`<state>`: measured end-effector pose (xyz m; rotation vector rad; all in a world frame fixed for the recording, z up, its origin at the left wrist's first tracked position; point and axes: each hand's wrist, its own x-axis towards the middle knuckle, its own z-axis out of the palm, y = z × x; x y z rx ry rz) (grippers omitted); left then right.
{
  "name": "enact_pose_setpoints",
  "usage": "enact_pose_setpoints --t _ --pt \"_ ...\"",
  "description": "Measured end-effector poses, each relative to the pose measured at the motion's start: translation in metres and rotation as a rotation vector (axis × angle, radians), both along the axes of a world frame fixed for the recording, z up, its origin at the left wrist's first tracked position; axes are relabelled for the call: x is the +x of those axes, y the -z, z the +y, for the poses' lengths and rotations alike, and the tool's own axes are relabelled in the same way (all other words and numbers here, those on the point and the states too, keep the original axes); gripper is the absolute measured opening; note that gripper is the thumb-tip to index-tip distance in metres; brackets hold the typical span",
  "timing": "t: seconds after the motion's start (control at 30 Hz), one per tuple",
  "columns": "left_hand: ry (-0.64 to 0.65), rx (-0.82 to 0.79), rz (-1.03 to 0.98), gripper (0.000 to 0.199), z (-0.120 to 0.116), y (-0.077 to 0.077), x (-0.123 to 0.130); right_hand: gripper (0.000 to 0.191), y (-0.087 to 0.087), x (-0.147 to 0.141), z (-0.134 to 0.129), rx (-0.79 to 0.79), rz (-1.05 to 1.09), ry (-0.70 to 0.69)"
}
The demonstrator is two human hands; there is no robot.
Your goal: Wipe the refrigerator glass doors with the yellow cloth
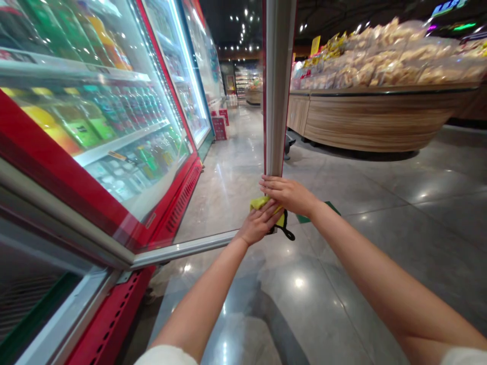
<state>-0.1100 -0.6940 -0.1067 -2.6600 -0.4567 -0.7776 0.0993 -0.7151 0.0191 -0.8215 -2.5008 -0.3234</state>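
Note:
A glass cooler door stands swung out, its grey metal frame upright in the middle of the head view. At the lower outer corner of that frame, my left hand presses a yellow-green cloth with a black edge and a hanging black loop. My right hand is just above and to the right, its fingers wrapped round the upright part of the frame. The two hands touch or nearly touch. Part of the cloth is hidden under the left fingers.
Left of the door is a red-framed cooler with shelved bottles. Red boxes stand farther along the aisle. At the right is a rounded wooden display stand piled with bagged goods.

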Motion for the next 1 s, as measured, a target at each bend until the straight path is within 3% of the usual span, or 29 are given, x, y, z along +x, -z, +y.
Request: enact_pose_setpoints --t 0.07,0.27,0.43,0.53,0.63,0.77,0.87,1.0 --pt "-0.006 0.075 -0.023 0.06 0.001 -0.002 0.007 0.043 -0.003 0.001 -0.002 -0.023 0.022 -0.014" --pt "-0.127 0.078 0.236 0.059 -0.012 0.031 0.006 0.054 -0.012 -0.001 -0.005 -0.055 0.072 -0.029" --pt "-0.164 0.018 0.189 0.062 0.01 0.012 0.012 0.05 -0.014 -0.005 0.008 -0.13 0.157 -0.074" --pt "-0.202 -0.044 0.183 0.059 0.018 0.019 0.016 0.05 -0.009 -0.002 0.01 -0.188 0.264 -0.093" --pt "-0.166 -0.103 0.268 0.055 0.012 0.048 0.012 0.054 0.006 0.011 0.002 -0.265 0.411 -0.004" --pt "-0.146 -0.123 0.279 0.049 0.003 0.079 0.007 0.052 0.042 0.04 -0.016 -0.514 0.553 0.333" --pt "-0.152 -0.11 0.254 0.047 0.003 0.08 0.008 0.043 0.073 0.057 -0.022 -0.77 0.611 0.527" --pt "-0.156 -0.066 0.223 0.049 0.008 0.056 0.012 0.03 0.099 0.058 -0.013 -0.852 0.667 0.545"
